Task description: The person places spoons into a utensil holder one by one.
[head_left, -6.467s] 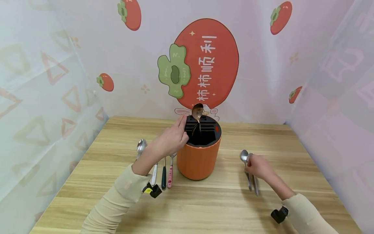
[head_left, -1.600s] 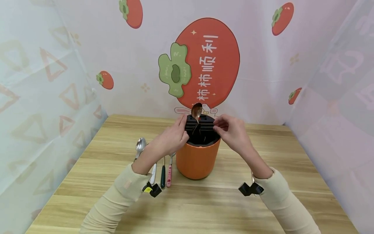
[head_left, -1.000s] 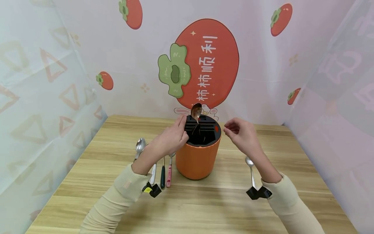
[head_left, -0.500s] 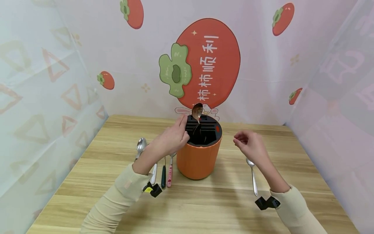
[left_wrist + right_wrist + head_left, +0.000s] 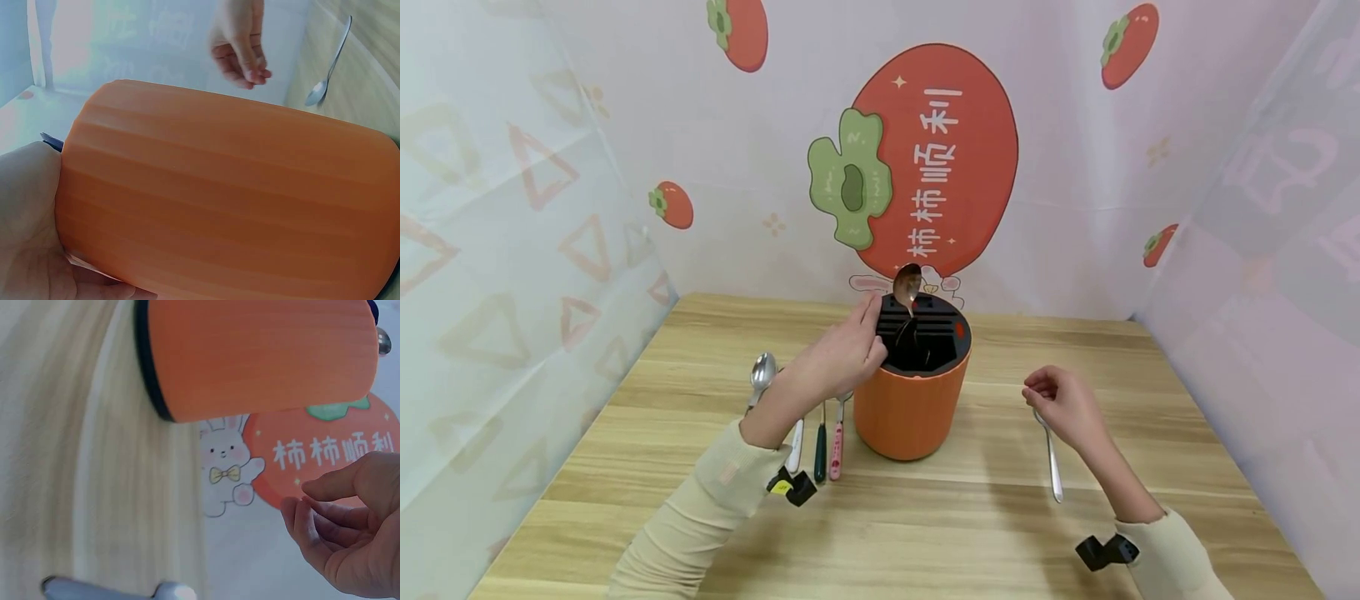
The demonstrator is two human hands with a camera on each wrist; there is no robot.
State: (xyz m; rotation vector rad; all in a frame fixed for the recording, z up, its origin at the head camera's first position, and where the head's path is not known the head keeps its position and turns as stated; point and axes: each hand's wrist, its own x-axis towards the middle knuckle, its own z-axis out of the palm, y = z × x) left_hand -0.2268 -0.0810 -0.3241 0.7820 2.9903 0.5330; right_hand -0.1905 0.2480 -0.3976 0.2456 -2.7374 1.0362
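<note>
The left hand (image 5: 844,348) partly hides the orange container (image 5: 906,417).

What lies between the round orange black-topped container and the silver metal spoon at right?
The head view shows only bare, partly shadowed wooden table between the orange container and the silver spoon.

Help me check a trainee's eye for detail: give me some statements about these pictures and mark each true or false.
1. The left hand touches the orange holder. True.
2. The right hand holds a fork. False: it holds nothing.
3. A spoon stands bowl-up in the holder. True.
4. The pink-handled utensil lies right of the holder. False: it lies to the left.
5. A lone silver spoon lies on the table. True.
</note>
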